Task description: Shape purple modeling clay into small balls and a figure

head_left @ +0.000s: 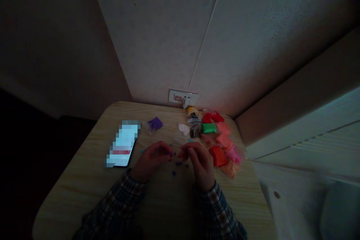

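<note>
My left hand (152, 159) is closed in a pinch over the middle of the table, with a small piece of purple clay (170, 154) at its fingertips. Close by on the right, my right hand (200, 163) has its thumb and fingers pressed together; what they hold, if anything, is too dark and small to make out. Between and below the hands, several small purple bits, among them a purple lump (174, 173), lie on the wooden tabletop (157, 210). A teal piece (191, 140) shows just beyond my right fingers.
Left of my hands lies a phone (123, 144) with a lit, blurred screen. Farther back is a purple clay packet (155, 123). Red, green (209, 128), pink, orange (218, 156) and other packets crowd the right side. A plug sits in the wall socket (183, 98).
</note>
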The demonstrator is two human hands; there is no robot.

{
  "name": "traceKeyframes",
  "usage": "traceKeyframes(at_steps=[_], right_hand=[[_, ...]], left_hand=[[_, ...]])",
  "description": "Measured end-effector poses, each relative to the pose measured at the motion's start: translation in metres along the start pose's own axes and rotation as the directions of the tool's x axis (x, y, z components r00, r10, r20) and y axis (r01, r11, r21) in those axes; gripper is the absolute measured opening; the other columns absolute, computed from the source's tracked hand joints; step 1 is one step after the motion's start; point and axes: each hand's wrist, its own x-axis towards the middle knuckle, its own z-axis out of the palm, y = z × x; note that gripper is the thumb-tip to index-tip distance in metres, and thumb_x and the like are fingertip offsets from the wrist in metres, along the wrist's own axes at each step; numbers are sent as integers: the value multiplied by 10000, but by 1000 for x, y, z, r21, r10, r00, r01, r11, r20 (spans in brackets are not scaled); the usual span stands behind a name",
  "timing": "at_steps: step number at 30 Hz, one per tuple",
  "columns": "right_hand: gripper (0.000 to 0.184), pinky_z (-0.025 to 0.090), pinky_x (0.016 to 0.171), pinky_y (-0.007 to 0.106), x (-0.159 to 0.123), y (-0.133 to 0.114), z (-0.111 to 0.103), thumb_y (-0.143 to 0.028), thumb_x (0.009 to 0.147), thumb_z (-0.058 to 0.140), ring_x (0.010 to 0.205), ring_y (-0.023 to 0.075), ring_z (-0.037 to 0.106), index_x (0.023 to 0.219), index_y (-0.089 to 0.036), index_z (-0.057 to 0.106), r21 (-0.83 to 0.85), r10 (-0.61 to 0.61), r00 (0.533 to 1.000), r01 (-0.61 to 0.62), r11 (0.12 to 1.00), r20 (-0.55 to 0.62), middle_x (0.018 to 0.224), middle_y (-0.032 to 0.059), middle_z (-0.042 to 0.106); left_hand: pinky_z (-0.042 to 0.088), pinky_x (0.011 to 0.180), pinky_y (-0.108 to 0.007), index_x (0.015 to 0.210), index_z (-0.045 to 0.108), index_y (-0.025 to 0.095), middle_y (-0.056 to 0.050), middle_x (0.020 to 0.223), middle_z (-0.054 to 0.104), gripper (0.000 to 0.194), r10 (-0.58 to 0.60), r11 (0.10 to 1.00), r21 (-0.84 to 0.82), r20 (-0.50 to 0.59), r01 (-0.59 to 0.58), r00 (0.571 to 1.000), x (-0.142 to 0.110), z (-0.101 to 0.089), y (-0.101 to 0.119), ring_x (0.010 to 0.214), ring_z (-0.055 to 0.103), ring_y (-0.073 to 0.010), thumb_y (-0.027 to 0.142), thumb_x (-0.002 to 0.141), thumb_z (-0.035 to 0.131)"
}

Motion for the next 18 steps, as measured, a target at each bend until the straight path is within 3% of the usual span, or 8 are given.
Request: traceKeyframes(at_steps=[3,5,9,14,18], right_hand=[[158,439,529,224,-2,1,0,-281,857,487,557,114,542,796,-188,599,-35,-25,1000,25,999,-6,615,-3,585],[71,459,597,241,-2,1,0,-248,801,576,657,132,572,853,-201,588,-50,-51,998,49,998,-47,710,7,606],[132,477,691,290,-2,-2,1,-215,825,538,771,156,601,953,-220,572,-8,-70,997,70,997,-11,877,38,639],[110,451,692,298,-2,-3,-1,-231,838,512,777,166,572,860,-213,618,-112,-130,992,128,985,-6,803,34,612],[106,454,684,301,-1,1,1,-202,803,551,774,166,558,902,-216,585,-84,-140,990,139,987,-2,828,34,582]], left_hand=[[412,631,-219,713,612,148,8,681,615,180,-11,1000,8,12,11,1000,-1,0,0,654,532,-102,216,600,736],[417,630,-224,712,612,149,11,664,616,177,-25,1000,1,17,25,1000,-1,1,1,632,532,-99,243,615,727],[422,635,-245,707,610,148,8,640,615,197,-58,998,-4,-3,58,998,-2,2,2,616,534,-107,295,627,715],[419,633,-244,696,628,144,8,631,607,184,-49,997,63,-33,51,998,-2,3,2,613,523,-108,287,617,712],[437,635,-250,709,625,151,11,656,618,164,-67,991,118,-24,69,997,-1,3,1,617,535,-113,249,609,710]])
